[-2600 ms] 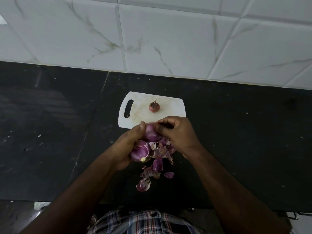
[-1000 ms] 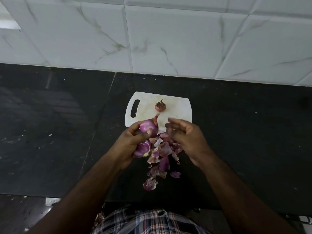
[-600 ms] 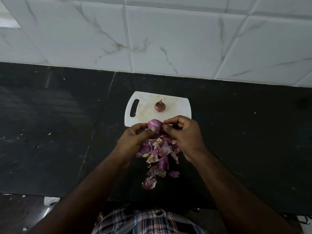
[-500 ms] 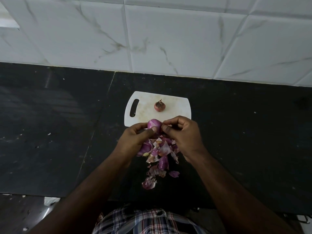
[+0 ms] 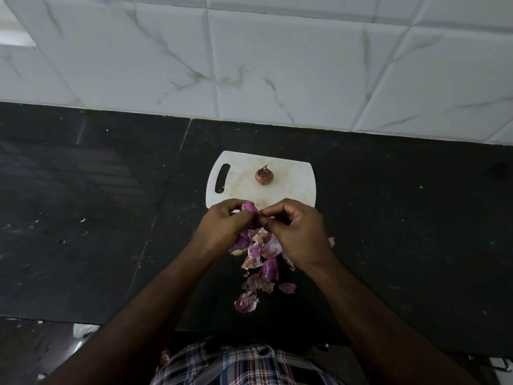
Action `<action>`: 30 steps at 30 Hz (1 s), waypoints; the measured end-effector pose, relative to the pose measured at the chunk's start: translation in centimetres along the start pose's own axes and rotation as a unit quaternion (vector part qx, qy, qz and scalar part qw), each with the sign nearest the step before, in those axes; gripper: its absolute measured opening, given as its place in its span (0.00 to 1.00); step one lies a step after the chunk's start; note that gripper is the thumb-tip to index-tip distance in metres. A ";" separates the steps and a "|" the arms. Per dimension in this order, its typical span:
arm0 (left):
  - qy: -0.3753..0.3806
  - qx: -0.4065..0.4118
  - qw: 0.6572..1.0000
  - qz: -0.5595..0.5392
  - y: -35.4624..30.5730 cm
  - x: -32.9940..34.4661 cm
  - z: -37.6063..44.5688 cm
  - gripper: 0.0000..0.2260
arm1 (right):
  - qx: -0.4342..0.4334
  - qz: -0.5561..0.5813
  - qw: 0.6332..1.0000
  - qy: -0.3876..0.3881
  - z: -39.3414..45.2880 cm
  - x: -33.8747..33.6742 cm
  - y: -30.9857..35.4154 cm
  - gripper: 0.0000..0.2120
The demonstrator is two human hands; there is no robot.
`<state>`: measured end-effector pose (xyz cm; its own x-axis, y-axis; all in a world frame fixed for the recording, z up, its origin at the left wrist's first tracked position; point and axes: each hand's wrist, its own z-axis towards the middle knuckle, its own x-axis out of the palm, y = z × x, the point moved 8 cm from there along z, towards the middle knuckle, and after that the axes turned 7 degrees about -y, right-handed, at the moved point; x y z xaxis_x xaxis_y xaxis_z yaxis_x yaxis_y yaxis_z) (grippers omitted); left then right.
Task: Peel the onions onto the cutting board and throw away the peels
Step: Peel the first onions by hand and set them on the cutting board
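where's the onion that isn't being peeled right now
In the head view, the unpeeled onion sits alone near the middle of the white cutting board, just beyond both hands and right of the board's handle slot.

Counter: you have a black stone countertop (image 5: 388,218) with a seam left of the board and pale specks.
Board: a white cutting board (image 5: 294,187) lies flat on it, just beyond your grip.
Peels: purple onion peels (image 5: 261,270) lie scattered on the counter below your grip, trailing toward you.

Purple onion (image 5: 249,208) in hands, unpeeled onion (image 5: 264,175) on cutting board (image 5: 294,184)
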<state>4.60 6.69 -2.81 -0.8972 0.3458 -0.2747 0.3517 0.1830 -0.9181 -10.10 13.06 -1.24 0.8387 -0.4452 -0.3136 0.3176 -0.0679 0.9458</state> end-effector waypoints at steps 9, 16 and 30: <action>-0.023 -0.012 0.999 0.040 1.3 -1.0 0.4 0.11 | 0.011 -0.003 1.000 0.004 0.6 -0.9 0.0 0.06; 0.079 -0.181 0.955 -0.222 2.9 0.6 -0.6 0.13 | -0.008 -0.015 1.000 0.010 0.3 -0.7 0.5 0.06; 0.124 -0.178 0.935 -0.282 3.2 0.8 -0.1 0.18 | -0.018 -0.013 1.000 -0.003 0.3 -0.9 1.0 0.07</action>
<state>5.02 7.64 -5.99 -0.8929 0.2966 0.3389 -0.0517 0.6800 -0.7314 -10.65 13.07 0.04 0.8270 -0.4492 -0.3381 0.3557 -0.0477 0.9334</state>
